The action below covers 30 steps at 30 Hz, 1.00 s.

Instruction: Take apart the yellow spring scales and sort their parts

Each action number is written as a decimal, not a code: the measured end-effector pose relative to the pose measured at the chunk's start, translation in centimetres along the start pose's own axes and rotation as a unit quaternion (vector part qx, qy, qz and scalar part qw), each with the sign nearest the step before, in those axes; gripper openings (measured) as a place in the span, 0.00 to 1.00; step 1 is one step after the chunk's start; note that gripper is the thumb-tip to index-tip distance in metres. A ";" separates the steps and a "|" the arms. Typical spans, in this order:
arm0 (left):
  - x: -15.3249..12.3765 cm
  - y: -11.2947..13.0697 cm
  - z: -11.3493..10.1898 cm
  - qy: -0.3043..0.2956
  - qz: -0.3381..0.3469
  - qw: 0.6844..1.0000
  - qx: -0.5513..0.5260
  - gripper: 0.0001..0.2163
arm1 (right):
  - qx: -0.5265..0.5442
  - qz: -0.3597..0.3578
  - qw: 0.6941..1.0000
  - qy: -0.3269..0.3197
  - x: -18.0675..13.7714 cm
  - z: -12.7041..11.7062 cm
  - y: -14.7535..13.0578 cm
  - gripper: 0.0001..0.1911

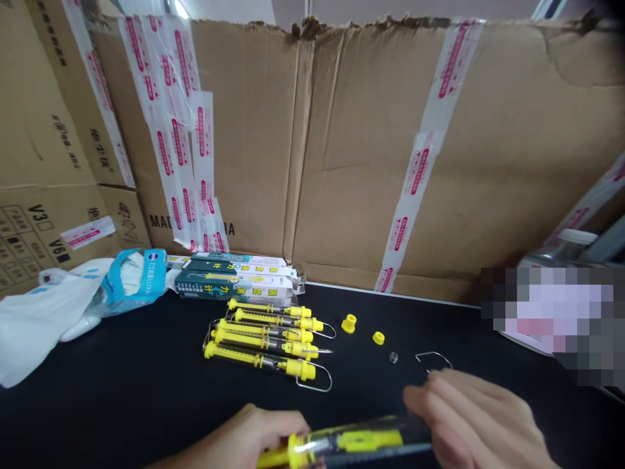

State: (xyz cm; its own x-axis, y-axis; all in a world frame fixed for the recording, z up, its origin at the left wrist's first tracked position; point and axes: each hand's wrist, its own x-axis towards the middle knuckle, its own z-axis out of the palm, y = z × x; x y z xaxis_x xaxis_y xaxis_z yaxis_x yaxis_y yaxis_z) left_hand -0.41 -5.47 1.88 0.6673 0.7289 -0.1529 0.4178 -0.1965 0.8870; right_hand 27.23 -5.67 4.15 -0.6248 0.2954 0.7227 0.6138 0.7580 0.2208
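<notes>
A clear-tubed spring scale [364, 440] with yellow inner parts lies across the bottom of the head view. My left hand [234, 438] is closed around its yellow left end. The curled fingers of my right hand [483, 420] are at the tube's right end, and they cover that end. Just beyond my right hand lies a bent wire hook [436, 354]. A small coil spring [393, 357], a small yellow ring [378, 338] and a yellow end cap [348, 323] are spread out to its left. Several other yellow spring scales [261, 339] lie side by side at the centre left, some with wire hooks showing.
Printed cartons [234, 286] are stacked behind the scales. On the left are a blue tissue pack [139, 280] and a white plastic bag [43, 319]. A tall cardboard wall [254, 130] encloses the back of the black tabletop [161, 378]. A blurred-out object [561, 306] stands at right.
</notes>
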 end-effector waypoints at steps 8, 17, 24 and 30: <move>-0.2 -1.0 0.6 0.164 0.106 0.942 0.274 0.08 | -0.021 0.036 0.999 -0.032 -0.1 0.7 0.9 0.18; 0.4 -1.5 0.1 0.271 0.196 0.865 0.373 0.11 | -0.001 0.054 0.998 -0.010 -0.3 2.0 -0.5 0.14; 0.2 -0.6 0.1 0.241 0.136 0.877 0.394 0.13 | -0.012 0.035 0.999 -0.017 1.0 1.6 -1.7 0.14; -0.3 -0.4 0.4 0.302 0.165 0.851 0.396 0.12 | -0.029 0.054 0.998 -0.020 -0.1 1.6 -1.1 0.13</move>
State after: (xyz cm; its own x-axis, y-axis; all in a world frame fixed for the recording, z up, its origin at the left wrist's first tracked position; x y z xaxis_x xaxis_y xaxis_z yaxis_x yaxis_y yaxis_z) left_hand -0.51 -5.92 1.43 0.4898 0.7056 0.5121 0.7141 -0.6617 0.2287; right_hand 25.82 -5.59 2.76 -0.5721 0.3974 0.7174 0.7042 0.6864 0.1813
